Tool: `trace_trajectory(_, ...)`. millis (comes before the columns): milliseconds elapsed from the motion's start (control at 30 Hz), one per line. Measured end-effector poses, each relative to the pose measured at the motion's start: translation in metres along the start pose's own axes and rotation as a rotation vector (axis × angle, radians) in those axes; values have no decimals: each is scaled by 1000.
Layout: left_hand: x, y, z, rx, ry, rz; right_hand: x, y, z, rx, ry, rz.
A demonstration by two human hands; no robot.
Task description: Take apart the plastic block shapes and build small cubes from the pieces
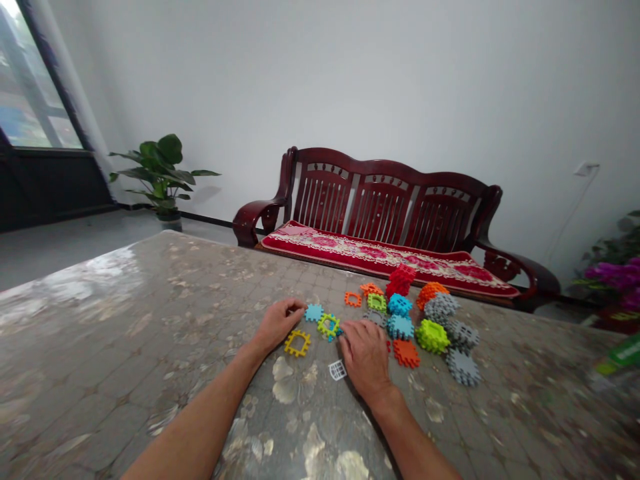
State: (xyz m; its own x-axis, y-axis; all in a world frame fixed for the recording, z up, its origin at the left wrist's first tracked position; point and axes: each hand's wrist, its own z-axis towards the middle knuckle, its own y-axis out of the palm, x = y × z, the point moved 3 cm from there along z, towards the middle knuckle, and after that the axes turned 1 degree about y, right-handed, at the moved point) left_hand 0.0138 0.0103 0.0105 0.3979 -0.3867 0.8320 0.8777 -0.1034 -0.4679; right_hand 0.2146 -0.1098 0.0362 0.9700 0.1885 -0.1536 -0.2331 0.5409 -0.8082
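Fingertips of my left hand point(281, 321) meet the left edge of a light blue notched tile point(315, 313). A lime green open-frame tile point(329, 325) lies just right of it, with some blue showing at it. My right hand point(365, 350) is beside that green tile, its fingertips near a small blue bit; whether it grips it is too small to tell. A yellow frame tile point(297, 343) lies below my left hand. Between my forearms is a pale window-like piece point(337, 370). Stacks of red point(400, 281), blue point(401, 326), lime point(433, 336) and grey tiles point(463, 367) stand to the right.
The patterned table point(125, 353) extends widely to the left. Beyond its far edge stands a dark wooden bench point(380, 207) with a red cushion point(370, 252). A potted plant point(163, 170) is at the back left. Purple flowers point(617, 277) and a green item point(625, 353) are at the right.
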Motion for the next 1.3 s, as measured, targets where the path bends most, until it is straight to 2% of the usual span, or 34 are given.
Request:
trace_trajectory(133,-1,-3,-1,53,-2,57,-7,5,0,-48,-15,-43)
trace_trajectory(267,-4,-2,0,19,38,131,-10,8,-1,-92,-53,-1)
trace_trajectory(400,-6,1,1,-24,74,177,-7,7,-2,-35,-71,46)
trace_trajectory(567,5,3,-4,-114,150,292,0,3,-6,77,-38,28)
trace_trajectory(900,22,11,-16,-343,234,443,-3,-2,-13,78,-7,48)
trace_trajectory(1033,29,11,-19,-390,266,445,0,-3,-12,137,6,81)
trace_trajectory(1200,36,8,-19,-367,305,319,8,-4,-13,186,49,123)
trace_trajectory(1300,31,7,-16,-315,256,185,18,-4,-14,239,109,186)
